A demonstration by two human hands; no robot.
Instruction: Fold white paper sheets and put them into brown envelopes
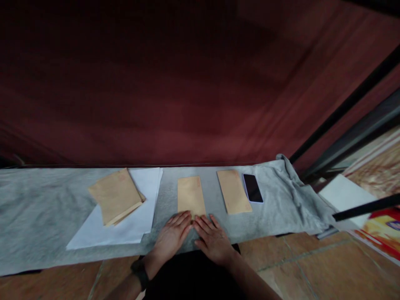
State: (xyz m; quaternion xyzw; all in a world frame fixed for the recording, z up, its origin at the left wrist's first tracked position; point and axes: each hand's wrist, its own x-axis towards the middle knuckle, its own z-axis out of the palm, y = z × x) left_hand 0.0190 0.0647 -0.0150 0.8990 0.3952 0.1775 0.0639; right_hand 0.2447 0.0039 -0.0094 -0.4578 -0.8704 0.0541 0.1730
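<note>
A brown paper envelope (190,193) lies flat on the grey cloth in front of me. My left hand (175,233) rests on its near left corner, fingers stretched out and palm down. On the near right corner lies my right hand (214,239), its fingers extended and slightly spread. The fingertips of both hands almost meet over the near edge, which they cover. To the right is a second brown envelope (233,192), apart from my hands. Off to the left, a stack of brown envelopes (117,196) sits askew on white paper sheets (137,231).
A smartphone (253,188) with a dark screen lies beside the right-hand envelope. Grey cloth (37,212) covers the narrow surface, bunched at its right end. A dark red curtain-like wall (187,104) rises behind. Black bars and a red printed box (383,229) stand at the right.
</note>
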